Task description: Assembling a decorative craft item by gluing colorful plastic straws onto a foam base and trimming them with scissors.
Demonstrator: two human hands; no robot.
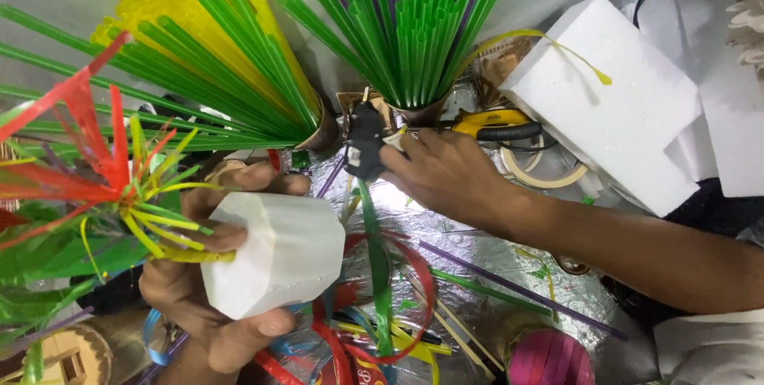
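Foam fills my left hand [208,289]: a white, faceted foam block [274,251] that I grip with fingers curled over its top and thumb wrapped under its lower edge. Yellow and red straw strips [131,194], cut and curled, fan out from the block's left side, with green strips beneath them.

My right hand [450,174] reaches across to a black glue gun [364,142] standing between two cups; my fingers close on its body, though I cannot tell how firmly. It sits just above the foam block, apart from it.

Behind the gun, one cup holds green and yellow straws [215,51], the other green and purple straws [406,27]. Yellow-handled pliers [497,124] lie just beyond my right hand, beside a large white foam slab [621,106]. Loose straws and curled ribbon [382,329] litter the silver foil [477,234] beneath my wrist.
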